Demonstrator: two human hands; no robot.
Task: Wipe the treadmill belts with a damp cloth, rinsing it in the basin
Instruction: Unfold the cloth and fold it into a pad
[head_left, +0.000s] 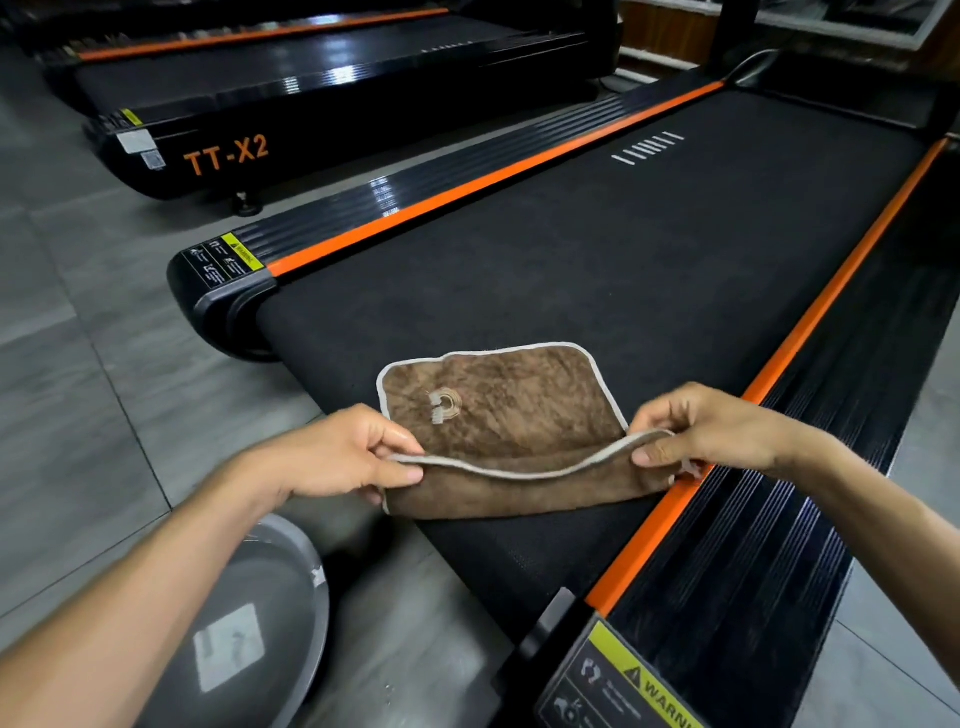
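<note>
Both your arms reach in bare from the bottom corners, forearms angled toward the middle. Your left hand (343, 457) sits knuckles-up, thumb and index pinching the near edge of the cloth (498, 410) at its left corner, other fingers curled under. Your right hand (711, 431) mirrors it, pinching the same edge at the right corner, thumb underneath, wrist bent a bit, both hands level and well apart

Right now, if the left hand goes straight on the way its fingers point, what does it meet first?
Probably the right hand, which pinches the other end of the same cloth edge; the left hand points across it. Depth is unclear.
</note>
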